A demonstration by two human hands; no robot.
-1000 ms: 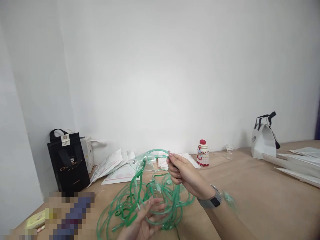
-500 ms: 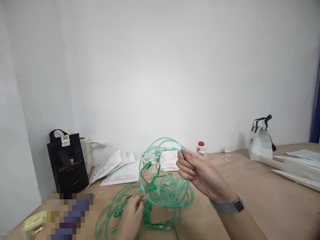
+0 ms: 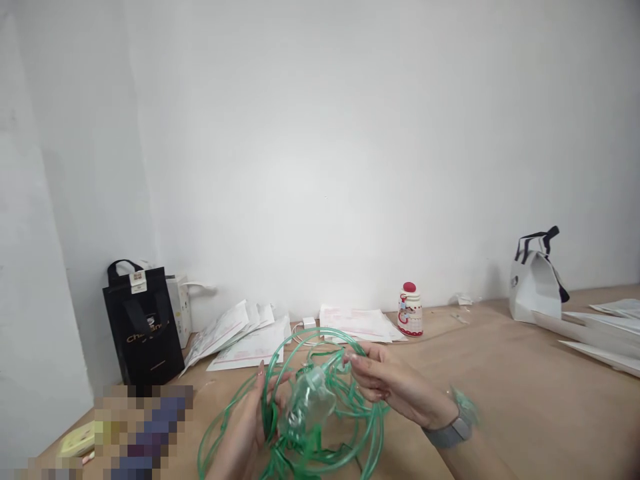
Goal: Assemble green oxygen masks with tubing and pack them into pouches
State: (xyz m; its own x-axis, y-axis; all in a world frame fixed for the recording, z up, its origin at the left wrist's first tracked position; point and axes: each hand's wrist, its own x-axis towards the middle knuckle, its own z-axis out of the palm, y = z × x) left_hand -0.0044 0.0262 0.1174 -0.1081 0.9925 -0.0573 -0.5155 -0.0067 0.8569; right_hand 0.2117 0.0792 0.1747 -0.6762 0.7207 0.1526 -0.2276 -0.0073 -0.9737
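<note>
A clear, green-tinted oxygen mask (image 3: 306,403) hangs between my hands, low in the middle of the view. Coils of its green tubing (image 3: 320,331) loop around it, and more tangled green loops spread over the table below. My right hand (image 3: 395,383) pinches the tubing beside the mask's connector, fingers closed. On the mask's other side, my left hand (image 3: 250,417) curls around the coiled tubing with its thumb upward; part of its grip is hidden. A blurred greenish clear piece (image 3: 465,407) shows by my right wrist.
The brown table (image 3: 480,393) meets a white wall. A black paper bag (image 3: 145,333) stands left, near white packets (image 3: 250,343). Behind my hands lie papers (image 3: 355,323) and a white-and-red bottle (image 3: 410,310). A white bag (image 3: 535,287) and flat packages (image 3: 595,340) are at right.
My right hand has come down with the tubing loops. The mask has dropped lower, between my hands, and my left hand has risen and turned, thumb up, at its left side.
</note>
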